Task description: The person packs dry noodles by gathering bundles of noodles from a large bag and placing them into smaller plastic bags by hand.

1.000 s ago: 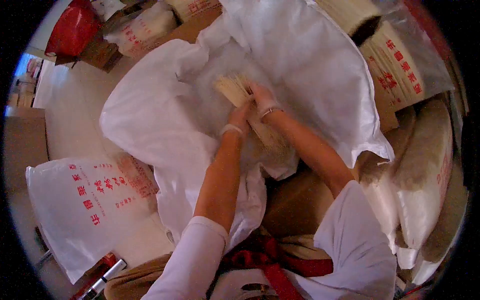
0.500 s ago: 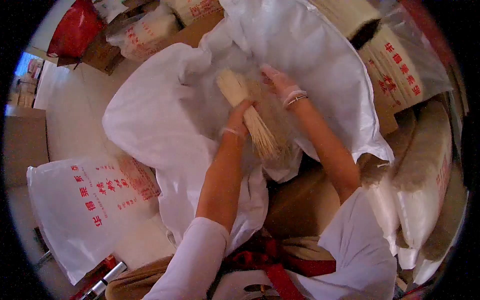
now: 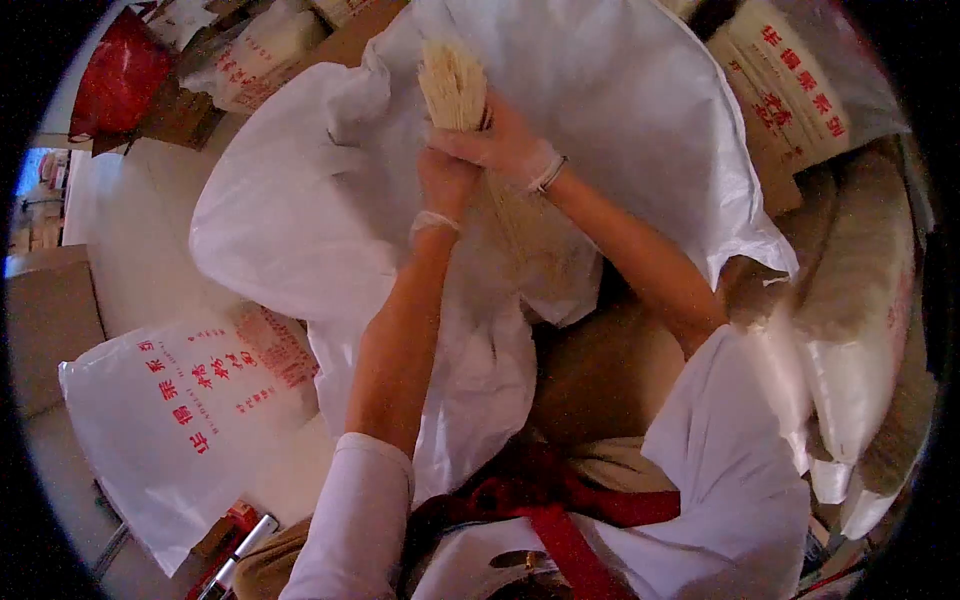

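Observation:
A bundle of pale dried noodles (image 3: 453,88) stands up from my two hands, its loose ends fanned out at the top. My left hand (image 3: 448,182) is closed round the lower part of it. Just above, my right hand (image 3: 508,143) wraps the bundle from the right, its fingers touching the left hand. Thin clear gloves cover both hands. Below them lie more loose noodles (image 3: 520,225), within a large white woven sack (image 3: 620,110) that is spread wide. The lower end of the held bundle is mostly hidden.
A white plastic bag (image 3: 190,400) with red print lies on the pale surface at left. Filled packs (image 3: 780,85) are at upper right, long noodle bags (image 3: 855,330) at right. At upper left are a red bag (image 3: 120,75) and a printed pack (image 3: 262,55).
My left hand has carried the noodle bundle up and away from me, and the bundle is now more upright. My right hand has come across to the left and closed on it.

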`<move>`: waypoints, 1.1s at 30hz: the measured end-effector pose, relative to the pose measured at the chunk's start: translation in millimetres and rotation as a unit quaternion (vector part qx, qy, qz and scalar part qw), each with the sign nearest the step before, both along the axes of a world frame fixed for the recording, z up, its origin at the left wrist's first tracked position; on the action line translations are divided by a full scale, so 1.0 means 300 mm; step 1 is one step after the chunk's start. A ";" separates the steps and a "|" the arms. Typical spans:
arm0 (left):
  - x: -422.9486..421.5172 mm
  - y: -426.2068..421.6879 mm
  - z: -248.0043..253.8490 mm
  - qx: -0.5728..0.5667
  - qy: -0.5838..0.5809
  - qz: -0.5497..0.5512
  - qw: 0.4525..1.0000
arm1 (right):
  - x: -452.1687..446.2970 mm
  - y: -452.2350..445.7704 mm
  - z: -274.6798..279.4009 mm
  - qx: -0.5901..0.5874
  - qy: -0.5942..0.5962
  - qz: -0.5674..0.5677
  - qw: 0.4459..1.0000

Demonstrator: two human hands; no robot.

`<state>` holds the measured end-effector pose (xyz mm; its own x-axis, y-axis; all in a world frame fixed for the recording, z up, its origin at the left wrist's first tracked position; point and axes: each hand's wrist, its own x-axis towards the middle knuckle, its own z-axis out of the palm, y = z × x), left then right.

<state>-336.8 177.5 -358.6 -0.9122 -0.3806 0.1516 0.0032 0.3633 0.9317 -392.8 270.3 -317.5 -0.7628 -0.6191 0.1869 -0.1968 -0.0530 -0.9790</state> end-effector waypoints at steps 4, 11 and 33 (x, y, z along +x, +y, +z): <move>0.036 0.012 -0.064 0.083 0.013 0.001 0.996 | 0.033 0.032 -0.075 0.034 0.029 0.000 0.999; 0.050 0.014 -0.118 0.197 -0.068 -0.013 0.978 | 0.037 0.023 -0.168 0.087 0.183 -0.016 0.979; -0.029 -0.093 -0.609 0.252 -0.006 0.048 0.966 | 0.045 -0.069 -0.288 0.146 0.053 0.035 0.987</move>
